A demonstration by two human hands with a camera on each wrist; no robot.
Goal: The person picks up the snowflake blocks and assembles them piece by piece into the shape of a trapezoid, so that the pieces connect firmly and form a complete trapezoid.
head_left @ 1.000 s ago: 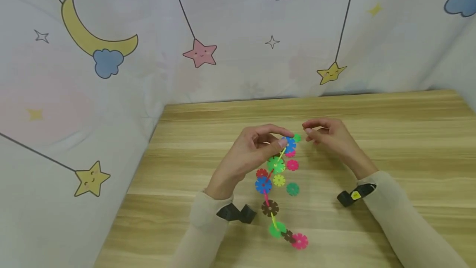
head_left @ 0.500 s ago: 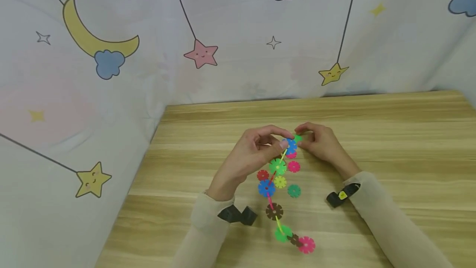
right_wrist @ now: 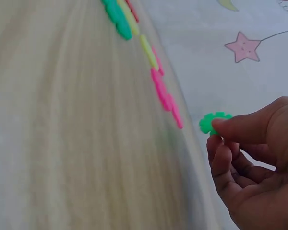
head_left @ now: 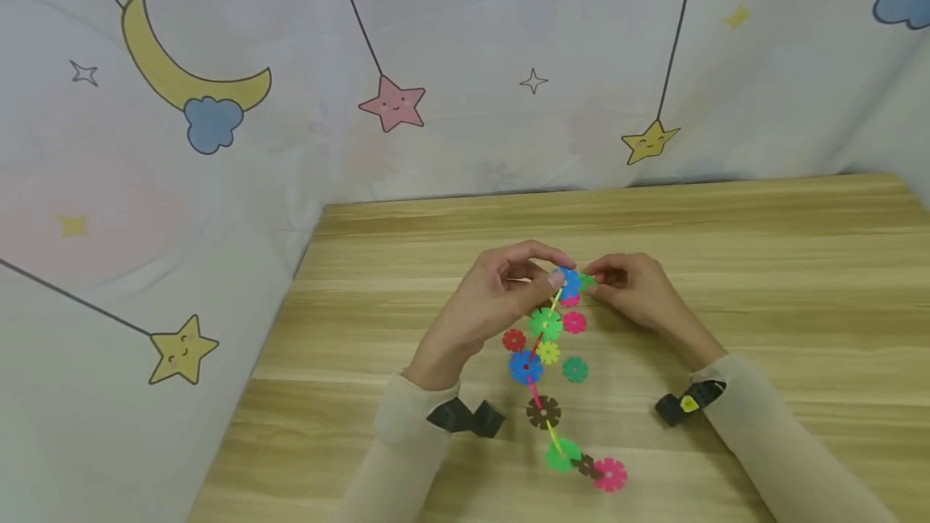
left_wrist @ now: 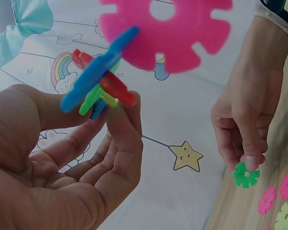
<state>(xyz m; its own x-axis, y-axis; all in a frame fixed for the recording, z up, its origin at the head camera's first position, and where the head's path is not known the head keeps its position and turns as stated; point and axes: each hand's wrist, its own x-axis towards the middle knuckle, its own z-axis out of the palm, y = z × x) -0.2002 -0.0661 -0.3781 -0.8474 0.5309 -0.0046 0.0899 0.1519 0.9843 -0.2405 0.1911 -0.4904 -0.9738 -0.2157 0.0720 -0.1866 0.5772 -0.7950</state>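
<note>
In the head view, my left hand (head_left: 494,289) pinches a blue notched disc (head_left: 570,282) between thumb and index finger. That disc tops a chain of interlocking plastic snowflake discs, through a green disc (head_left: 546,324), another blue disc (head_left: 526,366) and a brown disc (head_left: 543,412) to a pink disc (head_left: 610,474) nearest me. The left wrist view shows the chain edge-on, a large pink disc (left_wrist: 182,52) close to the camera. My right hand (head_left: 634,289) pinches a small green disc (right_wrist: 209,123) by its edge, just right of the held blue one.
Loose discs lie on the wooden table (head_left: 799,281) beside the chain: a pink one (head_left: 575,322), a red one (head_left: 513,340), a yellow one (head_left: 548,353) and a teal one (head_left: 576,370). A printed curtain (head_left: 465,152) hangs along the table's back edge.
My right hand came in from the right to the green disc, took it between thumb and fingers and shifted it slightly right. The chain's near end swung right; my left hand kept its grip.
</note>
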